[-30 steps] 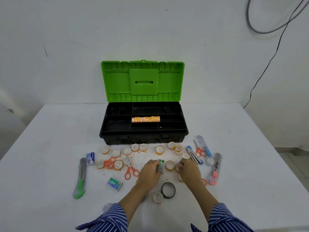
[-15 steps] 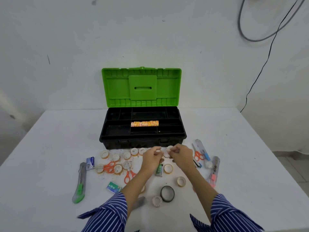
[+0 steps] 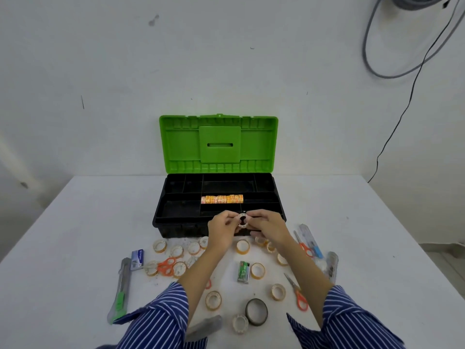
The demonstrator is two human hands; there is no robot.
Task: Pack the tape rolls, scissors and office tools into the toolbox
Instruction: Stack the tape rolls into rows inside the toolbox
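Soft, even, fairly bright light, faint shadows, no glare; wide-angle bending at edges, slightly soft detail.

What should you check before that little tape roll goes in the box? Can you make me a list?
1. Toolbox lid open: ok, the green lid stands up.
2. Roll held firmly: ok, the left hand and right hand both pinch the small tape roll.
3. Roll above the box: ok, it hangs over the front edge.
4. Room beside the row of orange rolls: ok, dark free space shows left of it.
5. Front compartment under the hands is free: cannot tell, the hands hide it.
6. More to pack afterwards: not ok yet, loose rolls and orange scissors lie on the table.
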